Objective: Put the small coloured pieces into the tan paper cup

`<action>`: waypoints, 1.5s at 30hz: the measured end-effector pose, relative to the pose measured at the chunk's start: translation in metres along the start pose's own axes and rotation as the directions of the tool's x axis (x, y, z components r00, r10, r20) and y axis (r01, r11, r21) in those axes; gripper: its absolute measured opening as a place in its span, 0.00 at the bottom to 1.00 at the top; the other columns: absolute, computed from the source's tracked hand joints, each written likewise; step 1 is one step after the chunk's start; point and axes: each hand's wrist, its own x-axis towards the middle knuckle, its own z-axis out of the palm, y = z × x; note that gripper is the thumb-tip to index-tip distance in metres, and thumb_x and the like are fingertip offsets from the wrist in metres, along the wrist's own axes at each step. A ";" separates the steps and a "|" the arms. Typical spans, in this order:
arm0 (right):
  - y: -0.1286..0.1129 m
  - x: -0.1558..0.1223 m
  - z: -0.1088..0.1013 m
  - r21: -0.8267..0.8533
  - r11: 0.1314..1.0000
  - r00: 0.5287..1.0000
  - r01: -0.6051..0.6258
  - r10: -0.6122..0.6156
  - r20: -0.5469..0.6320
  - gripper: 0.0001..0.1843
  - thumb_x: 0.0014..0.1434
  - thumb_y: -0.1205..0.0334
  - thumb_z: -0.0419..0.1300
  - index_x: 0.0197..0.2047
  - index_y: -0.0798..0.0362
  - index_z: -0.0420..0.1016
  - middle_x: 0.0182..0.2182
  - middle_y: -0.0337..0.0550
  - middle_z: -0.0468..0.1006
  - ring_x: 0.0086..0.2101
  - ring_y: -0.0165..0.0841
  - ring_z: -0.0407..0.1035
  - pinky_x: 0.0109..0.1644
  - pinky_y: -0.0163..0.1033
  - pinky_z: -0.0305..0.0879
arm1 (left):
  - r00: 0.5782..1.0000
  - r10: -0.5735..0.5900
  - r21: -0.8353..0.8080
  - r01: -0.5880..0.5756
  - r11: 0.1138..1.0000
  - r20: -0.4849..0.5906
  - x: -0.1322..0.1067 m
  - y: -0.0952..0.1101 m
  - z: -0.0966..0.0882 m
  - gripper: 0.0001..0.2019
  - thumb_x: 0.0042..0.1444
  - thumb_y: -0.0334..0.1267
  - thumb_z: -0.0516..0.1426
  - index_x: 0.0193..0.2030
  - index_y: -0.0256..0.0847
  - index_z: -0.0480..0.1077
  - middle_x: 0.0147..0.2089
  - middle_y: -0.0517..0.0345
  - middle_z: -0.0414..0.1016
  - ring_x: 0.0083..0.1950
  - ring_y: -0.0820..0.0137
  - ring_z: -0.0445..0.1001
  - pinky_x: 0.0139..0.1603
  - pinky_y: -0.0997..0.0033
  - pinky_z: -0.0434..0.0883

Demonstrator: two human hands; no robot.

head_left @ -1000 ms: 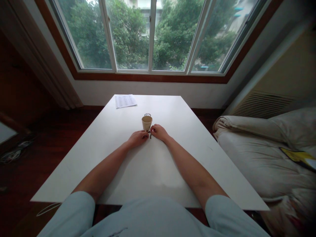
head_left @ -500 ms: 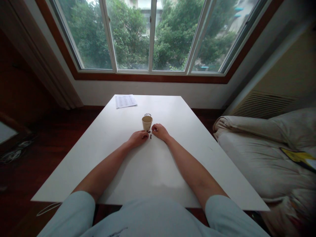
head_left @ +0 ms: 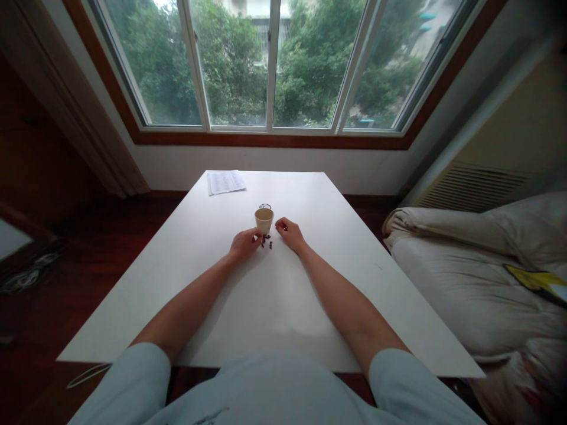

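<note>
A beige paper cup (head_left: pixel 264 219) stands upright on the white table (head_left: pixel 283 307). Several small dark pieces, looking like beans (head_left: pixel 270 245), lie loose just in front of it. My left hand (head_left: pixel 245 244) rests at the cup's lower left, its fingers curled together beside the pieces; whatever is in them is too small to make out. On the other side, my right hand (head_left: pixel 290 231) is close to the cup with thumb and fingers drawn together, and I cannot see what they hold. Behind the cup lies a thin dark looped item (head_left: pixel 265 206), partly hidden by the rim.
Printed sheets of paper (head_left: pixel 226 182) lie at the table's far left corner. Beyond the far edge are a wall and a wide window (head_left: pixel 270 88). A sofa with a pale cover (head_left: pixel 443 277) stands to the right, and a curtain (head_left: pixel 88 118) hangs on the left.
My left hand has drawn back slightly to the left and up, uncovering more of the dark pieces. My right hand has shifted a little right and away from the cup.
</note>
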 end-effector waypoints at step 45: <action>-0.061 0.001 -0.004 0.555 0.820 0.989 -0.137 0.144 0.033 0.24 0.55 0.46 0.60 0.52 0.47 0.77 0.49 0.43 0.77 0.28 0.30 0.72 0.35 0.39 0.70 | 0.997 -0.072 -0.251 0.073 0.965 0.016 0.012 -0.022 -0.001 0.10 0.52 0.30 0.50 0.32 0.40 0.73 0.31 0.60 0.73 0.32 0.73 0.67 0.35 0.74 0.63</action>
